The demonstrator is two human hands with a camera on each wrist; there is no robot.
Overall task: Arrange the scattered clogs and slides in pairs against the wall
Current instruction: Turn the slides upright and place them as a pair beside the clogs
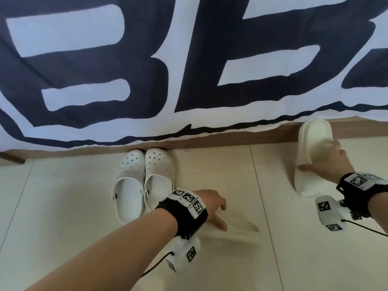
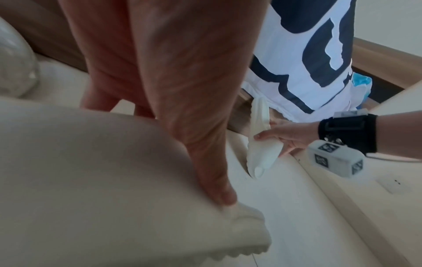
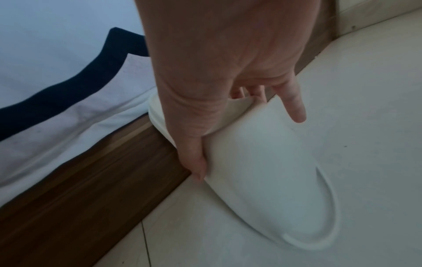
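Right hand (image 1: pixel 327 158): my fingers (image 3: pixel 196 162) curl round the strap of one cream slide (image 1: pixel 310 156), toe at the skirting board (image 1: pixel 220 139), to square it up.
Left hand (image 1: pixel 212 206): grips the blurred second slide (image 2: pixel 91 180), out on the floor.
Clogs (image 1: pixel 144 177): paired, toes touching the skirting.
Room: bare floor (image 1: pixel 220 164) between clogs and right slide; I judge the pair fits.

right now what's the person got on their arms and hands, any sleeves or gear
No sleeves or gloves: both forearms and hands are bare. The left hand and the right hand each have a broad black wrist strap topped with white tiles printed with black square-pattern markers. Under each wrist hangs a white boxy camera unit bearing the same markers, and a thin black cable trails from it.
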